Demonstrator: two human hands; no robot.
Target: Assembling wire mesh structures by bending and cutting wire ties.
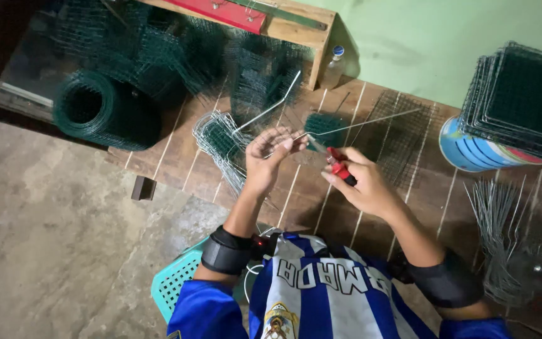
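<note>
Left fingers: the left hand (265,160) is curled shut, and a thin silver wire (359,123) is pinched at the fingertips.
Right fingers: the right hand (362,182) is wrapped tight around the red handles of a pair of pliers (334,162), whose tip is pointed toward the left fingertips.
Wire: a long, thin, bare metal rod is seen, run from the left fingertips up and away to the right; a second bent length (271,107) is raised above the left fingers.
Just beyond the fingers: a small piece of green mesh (324,125) and a grey mesh panel (403,138) are laid on the wooden boards (177,157).
Left of the fingers: a stack of wire frames (217,141) and, further off, a green mesh roll (101,110) are seen.
Far right: stacked mesh panels (522,100) are rested on a blue drum (472,150); loose wires (503,220) are spread below it.
</note>
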